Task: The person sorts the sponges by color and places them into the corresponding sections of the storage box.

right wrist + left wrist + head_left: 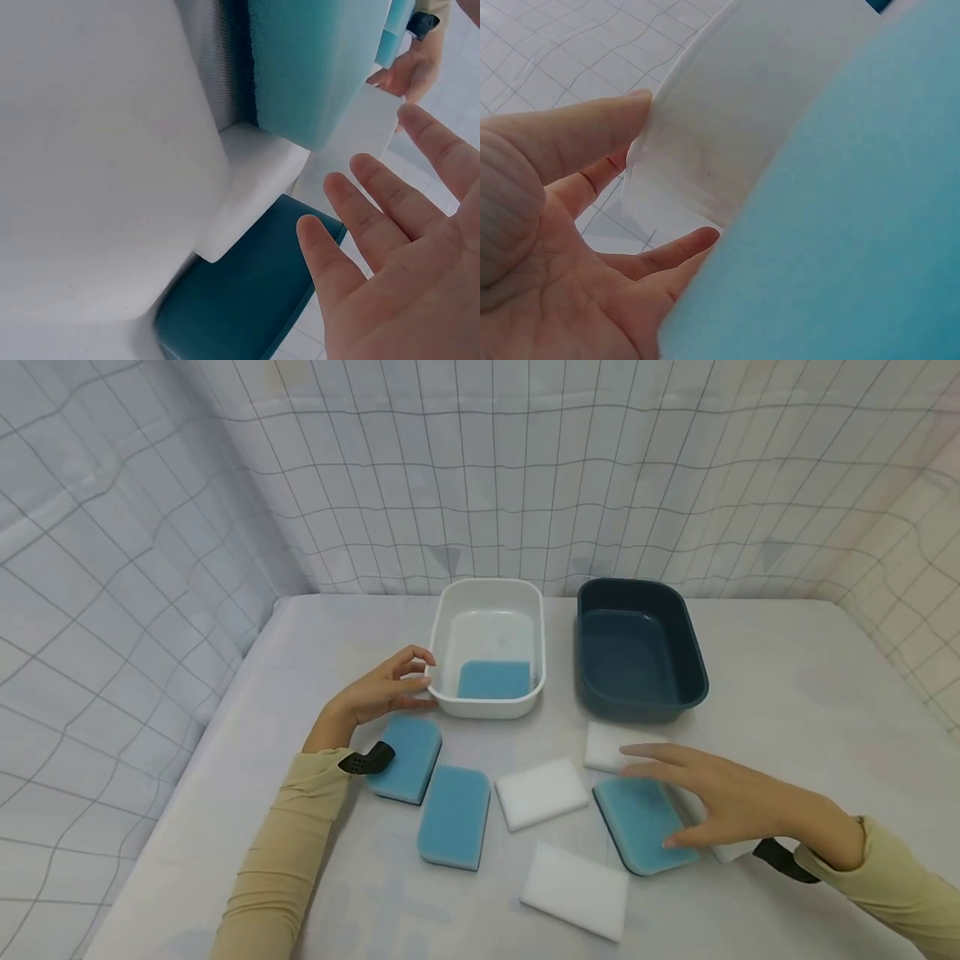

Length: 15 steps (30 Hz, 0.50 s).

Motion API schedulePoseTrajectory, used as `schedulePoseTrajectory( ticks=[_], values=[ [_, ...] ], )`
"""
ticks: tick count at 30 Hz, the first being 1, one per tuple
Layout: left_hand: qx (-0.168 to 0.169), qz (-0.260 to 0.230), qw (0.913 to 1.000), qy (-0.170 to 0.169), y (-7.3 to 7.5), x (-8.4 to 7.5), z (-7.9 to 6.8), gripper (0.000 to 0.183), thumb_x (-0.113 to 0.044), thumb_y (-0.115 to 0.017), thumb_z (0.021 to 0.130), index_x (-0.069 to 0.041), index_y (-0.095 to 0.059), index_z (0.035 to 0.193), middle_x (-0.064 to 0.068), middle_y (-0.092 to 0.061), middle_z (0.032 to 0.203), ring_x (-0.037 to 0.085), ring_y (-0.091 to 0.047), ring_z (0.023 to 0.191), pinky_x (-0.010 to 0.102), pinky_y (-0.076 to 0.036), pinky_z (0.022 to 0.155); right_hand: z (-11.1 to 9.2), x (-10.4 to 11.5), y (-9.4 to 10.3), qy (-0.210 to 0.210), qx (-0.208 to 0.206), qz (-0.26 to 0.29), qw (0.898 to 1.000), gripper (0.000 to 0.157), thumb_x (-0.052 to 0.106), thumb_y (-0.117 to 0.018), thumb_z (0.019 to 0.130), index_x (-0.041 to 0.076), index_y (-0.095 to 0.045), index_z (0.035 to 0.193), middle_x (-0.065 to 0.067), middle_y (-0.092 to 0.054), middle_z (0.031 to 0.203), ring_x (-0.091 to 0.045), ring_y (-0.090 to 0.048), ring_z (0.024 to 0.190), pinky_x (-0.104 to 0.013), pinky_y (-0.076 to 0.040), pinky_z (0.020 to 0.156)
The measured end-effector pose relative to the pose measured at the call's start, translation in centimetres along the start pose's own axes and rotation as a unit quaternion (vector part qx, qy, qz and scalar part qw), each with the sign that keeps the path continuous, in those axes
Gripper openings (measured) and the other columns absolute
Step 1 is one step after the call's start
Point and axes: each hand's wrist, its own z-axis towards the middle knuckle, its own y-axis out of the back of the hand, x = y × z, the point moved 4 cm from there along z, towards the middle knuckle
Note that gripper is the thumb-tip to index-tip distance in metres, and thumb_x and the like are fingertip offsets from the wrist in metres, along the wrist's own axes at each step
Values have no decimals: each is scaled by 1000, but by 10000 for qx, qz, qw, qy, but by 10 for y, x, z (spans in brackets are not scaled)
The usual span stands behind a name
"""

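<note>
My left hand [386,685] is at the left side of a white plastic basin [487,710]. Thumb and index finger pinch its rim; the other fingers lie by the outer wall. Inside the basin lies a blue sponge [495,680]. Spread and holding nothing, my right hand [720,793] hovers over another blue sponge with a dark underside [637,827]. White sponges lie around it, one behind [603,745] and one partly hidden under the hand [731,850]. In the left wrist view a blue sponge [840,210] covers much of the basin.
A dark blue basin [637,693] stands right of the white one. Two blue sponges [412,756] [453,818] lie near the left forearm. Two white sponges [542,793] [577,893] lie mid-table. Grid-patterned curtains [487,468] surround the white-covered table [787,685].
</note>
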Motion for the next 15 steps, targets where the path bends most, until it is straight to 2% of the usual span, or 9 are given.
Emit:
schedulePoseTrajectory(
  ticks=[7,15],
  values=[
    [16,8,10000,13,0,0,0,27,-10,-49,97,-12,-36,120,8,-36,123,18,-57,107,41,-50,94,-2,2,-4,328,-129,-15,9994,80,60,-73,68,31,-44,137,4,-40,146,-9,-41,130,-36,-48,93],
    [-18,-75,10000,57,0,0,0,23,-11,-51,96,-20,-40,115,7,-37,121,19,-56,107,40,-51,94,-6,4,-6,483,-165,66,9987,85,60,-77,63,32,-45,136,3,-39,146,-9,-40,129,-34,-47,91]
  ],
)
